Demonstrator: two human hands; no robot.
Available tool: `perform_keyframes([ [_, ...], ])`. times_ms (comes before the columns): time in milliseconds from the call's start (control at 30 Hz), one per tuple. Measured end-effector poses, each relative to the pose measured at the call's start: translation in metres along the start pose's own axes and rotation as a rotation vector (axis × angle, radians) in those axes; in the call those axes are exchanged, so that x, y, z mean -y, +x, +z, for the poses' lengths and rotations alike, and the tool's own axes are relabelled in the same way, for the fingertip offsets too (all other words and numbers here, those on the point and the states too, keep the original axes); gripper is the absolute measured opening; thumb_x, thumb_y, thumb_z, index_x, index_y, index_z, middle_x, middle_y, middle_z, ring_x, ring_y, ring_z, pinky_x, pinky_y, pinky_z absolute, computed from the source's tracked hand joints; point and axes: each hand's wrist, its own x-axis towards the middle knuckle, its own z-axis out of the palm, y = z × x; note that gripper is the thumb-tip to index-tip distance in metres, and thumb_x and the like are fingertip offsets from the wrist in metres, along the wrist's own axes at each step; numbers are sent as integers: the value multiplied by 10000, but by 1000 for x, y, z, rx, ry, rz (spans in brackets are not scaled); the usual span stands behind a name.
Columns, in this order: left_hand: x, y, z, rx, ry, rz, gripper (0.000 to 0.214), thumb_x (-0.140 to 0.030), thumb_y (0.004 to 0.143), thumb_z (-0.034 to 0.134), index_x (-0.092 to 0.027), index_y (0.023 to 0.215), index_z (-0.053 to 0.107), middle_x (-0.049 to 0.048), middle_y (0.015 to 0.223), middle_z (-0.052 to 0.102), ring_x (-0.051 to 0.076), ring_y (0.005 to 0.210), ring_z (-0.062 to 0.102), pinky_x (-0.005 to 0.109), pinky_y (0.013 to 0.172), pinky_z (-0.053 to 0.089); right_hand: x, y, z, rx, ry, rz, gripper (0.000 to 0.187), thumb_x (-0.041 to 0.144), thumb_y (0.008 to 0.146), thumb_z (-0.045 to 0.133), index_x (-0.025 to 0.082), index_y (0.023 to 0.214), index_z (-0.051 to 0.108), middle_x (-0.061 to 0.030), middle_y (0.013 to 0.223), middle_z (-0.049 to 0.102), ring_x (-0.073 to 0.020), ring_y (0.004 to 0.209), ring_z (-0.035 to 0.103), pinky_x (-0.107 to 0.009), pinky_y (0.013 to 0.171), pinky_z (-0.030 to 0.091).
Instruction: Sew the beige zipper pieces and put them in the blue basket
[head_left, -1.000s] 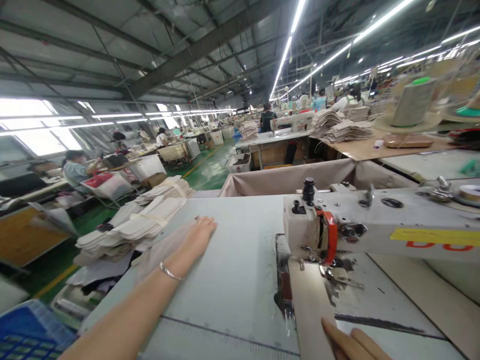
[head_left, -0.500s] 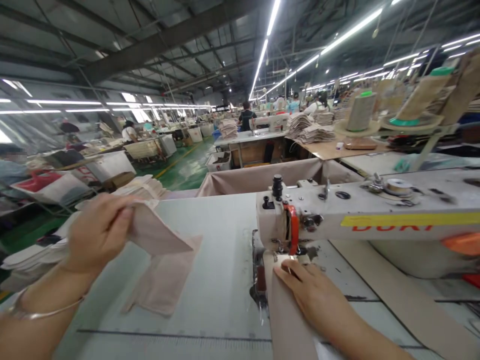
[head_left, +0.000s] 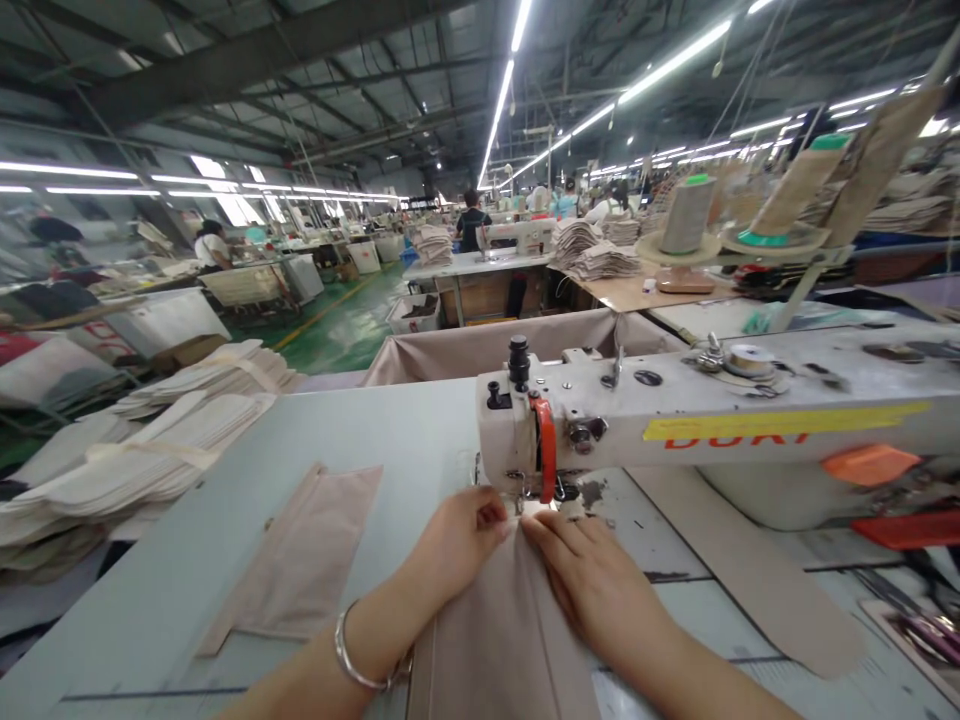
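A white sewing machine (head_left: 675, 420) with a red lever stands on the grey table (head_left: 375, 420). In front of its needle lies a beige fabric piece (head_left: 499, 640). My left hand (head_left: 457, 540) pinches the fabric's far left edge right at the needle, fingers closed. My right hand (head_left: 592, 580) lies flat on the fabric's right side, fingers stretched toward the presser foot. A silver bracelet (head_left: 352, 660) circles my left wrist.
A loose stack of beige fabric pieces (head_left: 300, 560) lies left of my hands. Bundles of cream cut pieces (head_left: 142, 460) pile at the table's left edge. A beige strip (head_left: 750, 570) lies right of the machine. Thread cones (head_left: 686, 215) stand behind. Other people sit at distant machines.
My left hand lifted a fabric piece from the left stack and brought it to the needle. My right hand slid forward up the fabric. The view swung right and down.
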Motion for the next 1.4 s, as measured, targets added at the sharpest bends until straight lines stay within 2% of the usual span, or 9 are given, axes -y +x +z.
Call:
perform_keyframes([
  [267, -5, 15, 4, -1, 79, 28, 111, -204, 815, 579, -187, 748, 666, 33, 764, 691, 214, 751, 647, 275, 670, 476, 1, 0, 0, 25, 59, 41, 504, 103, 925, 500, 174, 1421, 441, -113, 1273, 547, -284, 1121, 481, -462, 953, 416],
  [433, -6, 20, 5, -35, 123, 14, 124, -202, 836, 567, -193, 828, 690, 60, 869, 713, 247, 850, 657, 315, 740, 502, 0, 2, 1, 0, 49, 19, 518, 81, 919, 475, 134, 1431, 421, -144, 1306, 525, -298, 1153, 463, -473, 953, 416],
  [600, -9, 11, 6, -60, 162, 24, 108, -191, 864, 577, -188, 867, 685, 71, 933, 703, 254, 902, 650, 346, 783, 514, 1, 1, -1, 23, 102, 52, 448, 108, 939, 468, 168, 1382, 477, -118, 1240, 558, -287, 1091, 485, -473, 924, 424],
  [767, -12, -20, 8, -1, 286, 287, 189, -127, 915, 566, -222, 1050, 660, 41, 1171, 649, 231, 1130, 569, 399, 1004, 466, 1, -2, -1, 41, 103, 85, 431, 105, 931, 492, 195, 1352, 505, -112, 1182, 565, -282, 1102, 490, -458, 936, 420],
  [900, -10, -28, 9, 47, 337, 353, 262, -75, 928, 537, -193, 1145, 625, 48, 1227, 633, 207, 1205, 544, 409, 1114, 408, 0, -1, -1, 47, 80, 88, 427, 129, 937, 511, 203, 1357, 505, -114, 1138, 571, -279, 1076, 503, -455, 922, 424],
  [1100, -10, -18, 7, 58, 387, 395, 229, -98, 955, 495, -174, 1109, 647, 57, 1193, 655, 204, 1220, 549, 412, 1142, 394, 0, -2, -2, 29, 95, 60, 426, 96, 930, 498, 178, 1348, 503, -110, 1164, 573, -281, 1071, 499, -460, 911, 421],
  [1233, -10, -25, 4, 47, 424, 437, 297, -74, 957, 432, -178, 1152, 631, 61, 1218, 653, 193, 1230, 550, 411, 1147, 393, 0, -6, -1, 19, 110, 43, 390, 105, 930, 505, 194, 1309, 530, -99, 1183, 578, -270, 1049, 510, -457, 914, 423],
  [1300, -4, -37, 6, 56, 447, 506, 332, -89, 949, 421, -169, 1217, 600, 85, 1289, 622, 211, 1276, 521, 438, 1156, 377, -1, -7, 0, 18, 98, 44, 401, 104, 928, 505, 197, 1317, 524, -98, 1186, 579, -274, 1061, 509, -458, 919, 423],
  [1400, 14, -64, 20, 50, 406, 724, 284, -208, 941, 510, -187, 1209, 604, 80, 1264, 646, 217, 1276, 530, 425, 1174, 340, -1, -7, 2, 16, 67, 50, 405, 92, 932, 473, 199, 1318, 527, -98, 1176, 582, -280, 1088, 504, -464, 932, 418],
])
